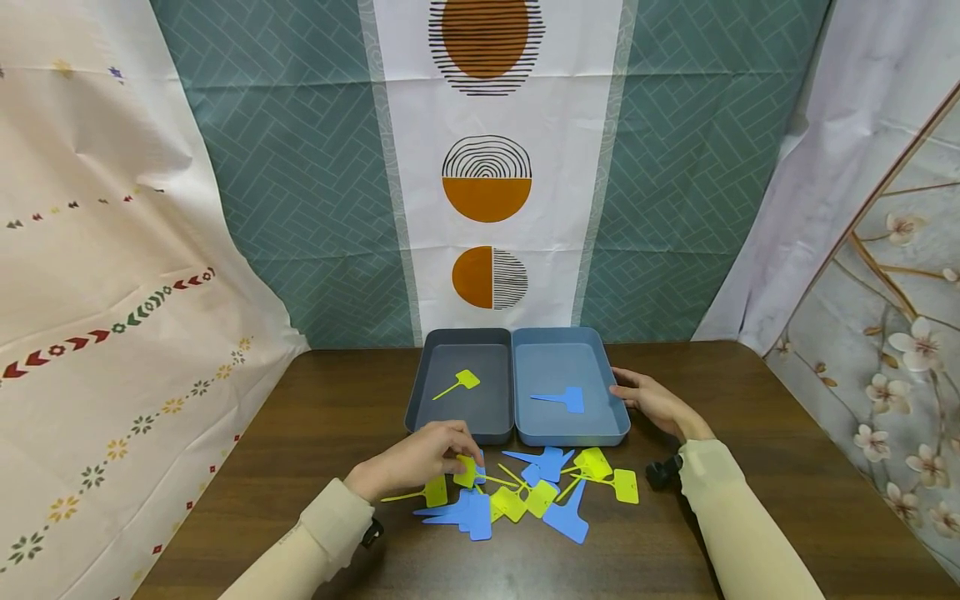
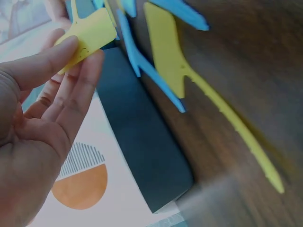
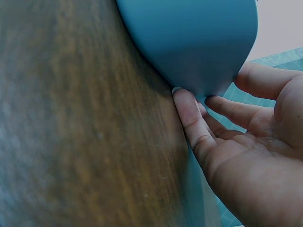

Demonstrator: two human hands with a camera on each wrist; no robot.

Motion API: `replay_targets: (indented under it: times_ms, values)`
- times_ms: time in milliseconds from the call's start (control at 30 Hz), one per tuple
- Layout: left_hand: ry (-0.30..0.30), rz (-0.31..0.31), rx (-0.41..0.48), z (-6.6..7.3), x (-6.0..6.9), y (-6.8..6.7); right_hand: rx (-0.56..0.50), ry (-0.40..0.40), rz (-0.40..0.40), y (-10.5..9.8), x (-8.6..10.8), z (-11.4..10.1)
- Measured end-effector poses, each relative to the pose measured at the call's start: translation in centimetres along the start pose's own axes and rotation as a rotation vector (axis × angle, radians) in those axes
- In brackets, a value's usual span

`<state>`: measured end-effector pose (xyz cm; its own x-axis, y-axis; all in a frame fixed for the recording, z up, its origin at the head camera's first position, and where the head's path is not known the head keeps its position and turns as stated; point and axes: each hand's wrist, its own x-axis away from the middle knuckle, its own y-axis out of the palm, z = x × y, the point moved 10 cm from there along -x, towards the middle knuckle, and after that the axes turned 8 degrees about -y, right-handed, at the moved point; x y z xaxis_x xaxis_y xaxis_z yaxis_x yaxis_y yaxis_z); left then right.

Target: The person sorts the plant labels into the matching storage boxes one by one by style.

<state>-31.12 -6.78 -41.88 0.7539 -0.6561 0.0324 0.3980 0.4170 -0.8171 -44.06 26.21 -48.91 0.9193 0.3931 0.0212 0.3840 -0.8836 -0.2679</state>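
Note:
My left hand pinches the head of a yellow T-shaped plant label between thumb and fingers, just above the pile in front of the trays. Blue plant labels and yellow ones lie loosely overlapping on the table. At the right, my right hand touches the outer side of the blue tray with its fingertips. One blue label lies inside that tray. In the dark grey tray lies one yellow label.
Both trays stand side by side near the back of the brown wooden table. Behind them hangs a patterned curtain. Other printed cloths hang at the left and right. Dark wrist devices sit by both sleeves.

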Motion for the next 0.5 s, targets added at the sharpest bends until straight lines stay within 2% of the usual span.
replay_targets:
  times_ms: [167,367,500]
  values:
    - [0.033,0.036,0.047,0.8,-0.1,-1.2,0.001,0.001,0.002,0.0,0.0,0.0]
    - [0.066,0.11,0.07,1.3,-0.5,-2.9,0.011,0.005,0.004,-0.1,0.0,0.0]
    - [0.057,0.144,0.092,1.3,-0.6,-3.6,0.012,0.01,0.008,0.0,-0.1,0.1]
